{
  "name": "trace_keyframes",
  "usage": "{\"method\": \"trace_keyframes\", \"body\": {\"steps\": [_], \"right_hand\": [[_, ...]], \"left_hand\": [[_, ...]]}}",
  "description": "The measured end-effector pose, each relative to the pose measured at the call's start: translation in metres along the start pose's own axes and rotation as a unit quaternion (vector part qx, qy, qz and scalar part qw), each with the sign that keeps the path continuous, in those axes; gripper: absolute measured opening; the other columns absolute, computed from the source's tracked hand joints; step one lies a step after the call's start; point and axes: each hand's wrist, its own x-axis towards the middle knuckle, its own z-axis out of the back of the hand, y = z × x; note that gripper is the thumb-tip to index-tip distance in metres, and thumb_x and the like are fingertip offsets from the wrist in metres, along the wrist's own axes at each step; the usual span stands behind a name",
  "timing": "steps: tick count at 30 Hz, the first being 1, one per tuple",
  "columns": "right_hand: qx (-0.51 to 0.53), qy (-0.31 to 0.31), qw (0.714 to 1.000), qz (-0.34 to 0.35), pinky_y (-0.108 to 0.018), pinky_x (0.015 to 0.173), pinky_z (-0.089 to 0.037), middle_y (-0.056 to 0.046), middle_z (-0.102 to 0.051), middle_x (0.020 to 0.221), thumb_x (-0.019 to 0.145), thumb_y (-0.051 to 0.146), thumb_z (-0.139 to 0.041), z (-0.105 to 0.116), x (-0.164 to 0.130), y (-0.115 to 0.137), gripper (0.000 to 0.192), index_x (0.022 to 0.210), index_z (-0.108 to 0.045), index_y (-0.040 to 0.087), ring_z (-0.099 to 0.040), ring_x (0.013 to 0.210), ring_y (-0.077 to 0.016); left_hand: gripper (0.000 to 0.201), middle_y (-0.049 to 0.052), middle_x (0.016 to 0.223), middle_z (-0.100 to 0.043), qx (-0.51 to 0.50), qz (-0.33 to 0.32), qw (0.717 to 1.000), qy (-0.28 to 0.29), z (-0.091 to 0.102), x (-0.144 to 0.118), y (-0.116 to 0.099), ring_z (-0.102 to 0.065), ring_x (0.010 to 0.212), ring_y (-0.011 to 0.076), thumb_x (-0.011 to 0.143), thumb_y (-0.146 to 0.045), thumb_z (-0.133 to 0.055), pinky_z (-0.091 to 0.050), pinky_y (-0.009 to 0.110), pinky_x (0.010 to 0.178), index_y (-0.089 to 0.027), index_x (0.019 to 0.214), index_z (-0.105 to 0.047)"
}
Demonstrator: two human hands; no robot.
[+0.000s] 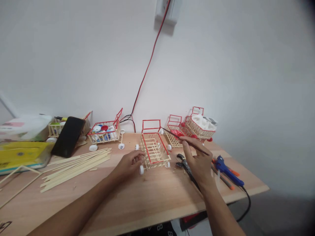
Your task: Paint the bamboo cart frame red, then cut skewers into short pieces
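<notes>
A miniature shopping cart (pixel 160 161) made of pale sticks, with a red-painted rim and handle and white wheels, stands in the middle of the table. My left hand (pixel 131 161) is at its left side, fingers curled against the stick wall. A thin dark paintbrush (pixel 173 134) is pinched in my right hand (pixel 199 159). Its tip points left at the red handle's lower right corner; whether it touches there I cannot tell. Beneath my right hand lie black-handled pliers (pixel 187 168), partly hidden.
Similar carts (pixel 104 134) filled with bottle caps stand along the wall. Loose wooden sticks (pixel 76 168) lie left, near a black phone (pixel 68 137) and a yellow packet (pixel 24 155). A blue glue gun (pixel 227 170) with a cord sits right. A red-black cable (pixel 150 62) hangs behind.
</notes>
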Motion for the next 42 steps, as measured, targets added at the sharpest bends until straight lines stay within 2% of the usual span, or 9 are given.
{"method": "trace_keyframes", "body": {"steps": [8,14,21,27,34,42], "right_hand": [[0.02,-0.022,1.0,-0.001,-0.037,0.082,-0.053,-0.006,-0.072,0.091,0.086,0.021,-0.058,-0.005,0.009,0.004,0.016,0.096,-0.07,0.021,-0.067,0.086,-0.0198],[0.039,-0.013,0.999,0.011,-0.038,0.085,-0.053,-0.007,-0.071,0.096,0.086,0.022,-0.057,-0.015,0.013,0.002,0.016,0.097,-0.07,0.021,-0.066,0.093,-0.0206],[0.034,-0.025,0.999,-0.003,-0.037,0.083,-0.055,-0.007,-0.071,0.096,0.086,0.021,-0.057,-0.014,0.012,0.0,0.016,0.096,-0.07,0.02,-0.067,0.09,-0.0201],[0.055,-0.014,0.998,0.019,-0.039,0.084,-0.053,-0.006,-0.071,0.095,0.085,0.018,-0.058,-0.013,0.013,0.01,0.018,0.099,-0.069,0.022,-0.067,0.091,-0.0209],[0.063,0.028,0.993,0.095,-0.037,0.081,-0.052,-0.005,-0.072,0.095,0.085,0.012,-0.058,-0.024,0.016,0.029,0.022,0.101,-0.067,0.023,-0.066,0.091,-0.0197],[0.078,0.013,0.995,0.057,-0.036,0.082,-0.053,-0.005,-0.071,0.096,0.085,0.012,-0.058,-0.03,0.015,0.023,0.022,0.101,-0.068,0.023,-0.066,0.092,-0.0194]], "left_hand": [[0.031,0.003,0.081,-0.062,-0.002,0.001,1.0,-0.006,0.001,-0.001,-0.004,-0.052,0.07,0.015,0.082,-0.027,-0.05,-0.039,0.024,0.064,-0.015,0.107,-0.062],[0.029,0.001,0.082,-0.062,0.0,-0.006,1.0,-0.006,-0.001,0.0,0.001,-0.053,0.069,0.0145,0.082,-0.027,-0.05,-0.039,0.023,0.063,-0.017,0.107,-0.063],[0.028,0.002,0.081,-0.062,-0.011,-0.007,1.0,-0.011,-0.002,-0.001,0.001,-0.053,0.07,0.0147,0.083,-0.027,-0.051,-0.039,0.023,0.064,-0.017,0.106,-0.063],[0.029,0.002,0.081,-0.062,-0.008,-0.003,1.0,-0.01,0.0,-0.001,-0.002,-0.054,0.071,0.0153,0.081,-0.026,-0.05,-0.04,0.024,0.065,-0.017,0.105,-0.063],[0.029,0.002,0.082,-0.063,-0.012,-0.013,1.0,-0.009,-0.001,0.0,0.001,-0.054,0.072,0.0151,0.081,-0.025,-0.05,-0.04,0.023,0.066,-0.016,0.105,-0.063],[0.028,0.002,0.081,-0.061,-0.018,-0.009,1.0,-0.01,-0.001,-0.002,-0.001,-0.053,0.071,0.015,0.082,-0.027,-0.051,-0.039,0.023,0.064,-0.015,0.105,-0.063]]}}
